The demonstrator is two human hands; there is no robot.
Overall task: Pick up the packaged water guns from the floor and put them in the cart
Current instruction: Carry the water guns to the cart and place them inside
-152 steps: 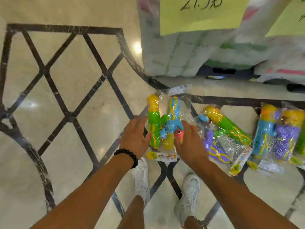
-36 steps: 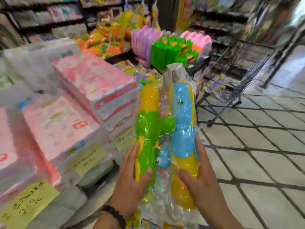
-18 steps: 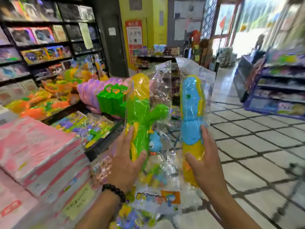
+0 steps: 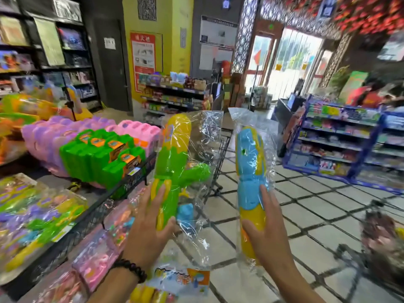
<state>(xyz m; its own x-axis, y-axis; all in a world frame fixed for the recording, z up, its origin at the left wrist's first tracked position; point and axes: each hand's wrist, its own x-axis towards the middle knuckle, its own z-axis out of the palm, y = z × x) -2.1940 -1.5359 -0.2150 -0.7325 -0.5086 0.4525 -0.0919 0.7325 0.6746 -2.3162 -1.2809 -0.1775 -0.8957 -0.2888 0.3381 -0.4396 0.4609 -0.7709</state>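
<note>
My left hand (image 4: pixel 148 228) grips a green and yellow water gun (image 4: pixel 172 162) in a clear plastic bag, held upright at chest height. My right hand (image 4: pixel 265 228) grips a blue and yellow water gun (image 4: pixel 251 171) in its own clear bag, also upright, a little to the right. The two packages are apart. A wire shopping cart (image 4: pixel 220 154) stands on the tiled floor behind and between them, partly hidden by the bags. A printed header card (image 4: pixel 185 278) hangs low from the left package.
A display table (image 4: pixel 72 228) to my left holds bagged toys, pink packs and green and purple plastic cases (image 4: pixel 102 154). Blue shelving (image 4: pixel 341 141) stands at the right. A dark wheeled object (image 4: pixel 380 243) sits low right. Tiled floor stretches ahead toward the entrance.
I have risen from the floor and turned toward the store aisle. The two packages, lifted from the floor together, have moved apart, one in each hand, and the cart shows behind them.
</note>
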